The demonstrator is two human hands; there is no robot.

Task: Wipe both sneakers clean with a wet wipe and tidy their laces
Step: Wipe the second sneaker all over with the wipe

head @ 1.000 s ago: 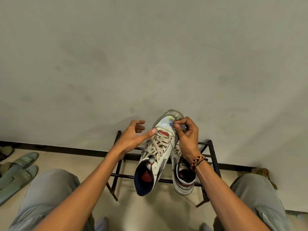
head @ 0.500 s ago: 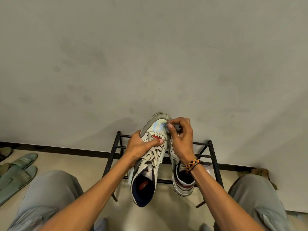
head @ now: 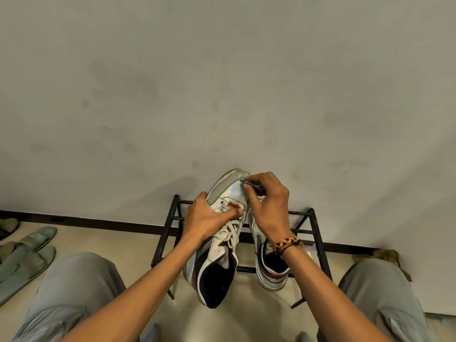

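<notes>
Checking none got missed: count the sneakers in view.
2. One white lace-up sneaker is gripped by the left hand; the other white sneaker sits on the black metal rack, partly behind the right hand.

The black metal-rod shoe rack point(head: 318, 233) stands against the stained grey wall point(head: 222, 82), which closes off any way past the toes. A white lace-up sneaker with a navy lining point(head: 217, 255) and a second white sneaker with red trim point(head: 269, 272) sit close together on the rack, leaving only a narrow gap between them. Bare beige floor point(head: 246, 322) lies open in front of the rack, flanked by two grey-trousered knees point(head: 74, 287). Green slippers point(head: 27, 257) crowd the floor far left.
</notes>
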